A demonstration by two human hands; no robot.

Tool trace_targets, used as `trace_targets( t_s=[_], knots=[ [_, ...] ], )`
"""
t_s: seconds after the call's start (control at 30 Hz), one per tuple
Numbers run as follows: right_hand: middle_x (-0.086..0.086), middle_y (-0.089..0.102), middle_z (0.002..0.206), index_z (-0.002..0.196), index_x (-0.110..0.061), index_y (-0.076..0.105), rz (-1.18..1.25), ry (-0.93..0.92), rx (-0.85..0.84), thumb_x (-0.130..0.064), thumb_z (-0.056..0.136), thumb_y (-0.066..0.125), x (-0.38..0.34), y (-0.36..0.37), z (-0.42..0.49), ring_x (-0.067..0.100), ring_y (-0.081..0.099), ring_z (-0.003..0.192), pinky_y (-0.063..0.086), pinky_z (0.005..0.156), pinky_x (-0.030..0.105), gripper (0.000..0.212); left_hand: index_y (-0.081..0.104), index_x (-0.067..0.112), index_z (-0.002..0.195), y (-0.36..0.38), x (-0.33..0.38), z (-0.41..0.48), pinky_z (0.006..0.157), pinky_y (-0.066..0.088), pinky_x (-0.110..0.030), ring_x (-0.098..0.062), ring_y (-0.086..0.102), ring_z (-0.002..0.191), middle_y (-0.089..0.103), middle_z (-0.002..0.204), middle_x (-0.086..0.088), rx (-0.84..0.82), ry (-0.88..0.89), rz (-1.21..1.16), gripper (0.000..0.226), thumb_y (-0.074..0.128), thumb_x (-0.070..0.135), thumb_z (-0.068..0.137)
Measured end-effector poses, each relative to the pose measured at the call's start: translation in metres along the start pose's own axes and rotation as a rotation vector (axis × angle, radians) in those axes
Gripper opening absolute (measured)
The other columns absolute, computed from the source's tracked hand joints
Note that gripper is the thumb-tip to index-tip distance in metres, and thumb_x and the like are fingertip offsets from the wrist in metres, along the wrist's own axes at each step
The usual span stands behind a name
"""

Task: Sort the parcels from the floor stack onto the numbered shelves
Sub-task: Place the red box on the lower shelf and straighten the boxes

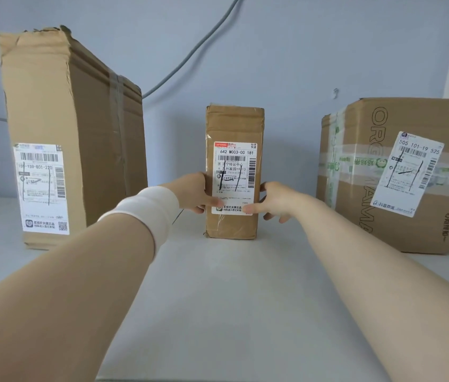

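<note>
A small upright brown cardboard parcel (234, 125) stands on the pale grey shelf surface (217, 285), close to the blue-grey back wall (300, 51), its white shipping label (234, 166) facing the camera. Both arms reach straight forward to it, forearms nearly level and converging on its lower half.

The left hand (194, 193) clasps the parcel's left edge: the thumb lies across the bottom of the label, and the other fingers wrap round the side, their tips hidden behind the parcel. A white band (151, 208) circles this wrist.

The right hand (274, 201) takes the parcel's right edge, thumb pressed flat on the label's lower corner and forefinger against the side. Its remaining fingers hang spread and loosely bent just right of the parcel; whether they touch it cannot be told.

Left of the small parcel, well apart, stands a tall creased brown cardboard box (79, 133) with 1 label. To the right, also apart, sits a wide brown carton (399, 227) bound with printed green-and-white tape. A grey cable (190, 51) sags across the wall above and left of the small parcel.
</note>
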State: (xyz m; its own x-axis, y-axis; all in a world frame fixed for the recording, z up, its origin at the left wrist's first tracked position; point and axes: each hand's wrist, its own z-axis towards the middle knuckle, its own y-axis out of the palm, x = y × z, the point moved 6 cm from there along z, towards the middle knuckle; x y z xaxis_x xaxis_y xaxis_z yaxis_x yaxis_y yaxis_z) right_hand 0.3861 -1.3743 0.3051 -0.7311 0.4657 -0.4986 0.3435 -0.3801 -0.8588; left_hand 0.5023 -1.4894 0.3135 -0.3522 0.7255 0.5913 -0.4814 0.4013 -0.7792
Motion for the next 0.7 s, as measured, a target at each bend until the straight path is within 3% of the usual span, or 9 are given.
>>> trace_targets(
  t_s=[0.2, 0.3, 0.5, 0.7],
  knots=[
    [0.006, 0.053, 0.133, 0.141, -0.016, 0.035, -0.008, -0.001, 0.004, -0.039, 0.08, 0.07, -0.001, -0.002, -0.003, 0.023, 0.065, 0.102, 0.051, 0.091, 0.048, 0.074, 0.045, 0.017, 0.108, -0.001, -0.001, 0.002, 0.085, 0.053, -0.028, -0.023, 0.066, 0.091, 0.061, 0.102, 0.0, -0.003, -0.008, 0.007, 0.036, 0.07, 0.023, 0.083],
    [0.006, 0.053, 0.134, 0.142, -0.015, 0.033, -0.01, -0.004, -0.005, -0.039, 0.081, 0.07, -0.002, -0.004, -0.007, 0.023, 0.065, 0.102, 0.051, 0.092, 0.048, 0.076, 0.045, 0.02, 0.106, -0.002, -0.003, 0.003, 0.091, 0.052, -0.032, -0.023, 0.068, 0.093, 0.064, 0.103, 0.0, -0.014, -0.017, 0.013, 0.037, 0.072, 0.025, 0.081],
    [0.006, 0.054, 0.133, 0.135, -0.01, 0.04, -0.032, 0.009, -0.072, -0.035, 0.083, 0.069, -0.005, -0.008, -0.015, 0.024, 0.065, 0.105, 0.05, 0.093, 0.05, 0.065, 0.047, 0.023, 0.106, -0.003, -0.002, 0.003, 0.091, 0.054, -0.037, -0.022, 0.071, 0.09, 0.069, 0.104, -0.002, -0.048, -0.054, 0.016, 0.041, 0.076, 0.028, 0.078],
    [0.01, 0.048, 0.14, 0.145, -0.012, 0.027, 0.024, 0.038, -0.063, -0.033, 0.083, 0.069, -0.002, -0.006, -0.015, 0.028, 0.063, 0.109, 0.048, 0.094, 0.051, 0.078, 0.048, 0.022, 0.11, -0.002, -0.001, 0.001, 0.093, 0.052, -0.037, -0.02, 0.072, 0.088, 0.07, 0.103, -0.002, -0.044, -0.084, 0.052, 0.043, 0.075, 0.032, 0.078]
  ],
)
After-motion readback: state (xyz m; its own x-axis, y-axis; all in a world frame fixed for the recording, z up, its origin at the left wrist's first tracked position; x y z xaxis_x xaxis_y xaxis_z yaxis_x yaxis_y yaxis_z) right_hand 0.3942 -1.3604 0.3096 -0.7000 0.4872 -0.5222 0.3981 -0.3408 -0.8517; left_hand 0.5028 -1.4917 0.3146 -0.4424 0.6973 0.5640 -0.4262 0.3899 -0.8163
